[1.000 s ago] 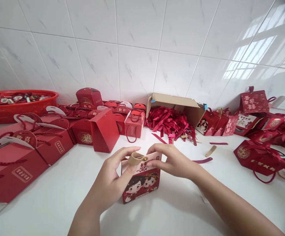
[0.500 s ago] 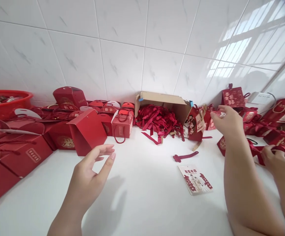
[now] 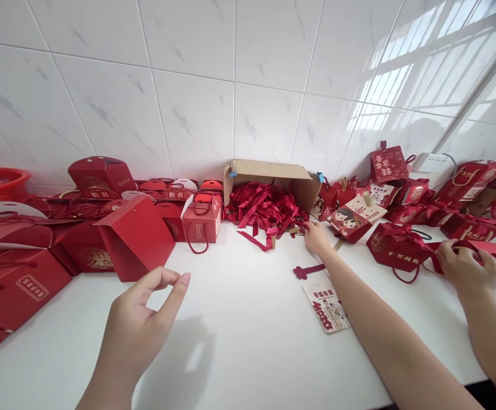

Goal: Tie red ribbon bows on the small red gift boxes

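Note:
My left hand [image 3: 139, 322] hovers above the white table, thumb and index fingertips brought together with nothing visible between them. My right hand [image 3: 317, 238] reaches to the right edge of a heap of dark red ribbons [image 3: 265, 208], its fingers closed on a ribbon end there. The ribbons spill out of a cardboard box [image 3: 273, 169] lying on its side. Under my right forearm lie a flat dark red strip with a flower-shaped end [image 3: 303, 272] and a printed card [image 3: 325, 307], both partly covered.
Red gift boxes [image 3: 136, 236] crowd the left side, with a red basin [image 3: 4, 188] behind them. A cream-and-red box [image 3: 354, 219] and more red boxes [image 3: 397, 245] stand at right. Another person's hand [image 3: 470, 267] works on a red box there. A tiled wall closes the back.
My right hand has come left and down from the boxes at right to the ribbons. My left fingers have closed into a pinch. The view has turned slightly right.

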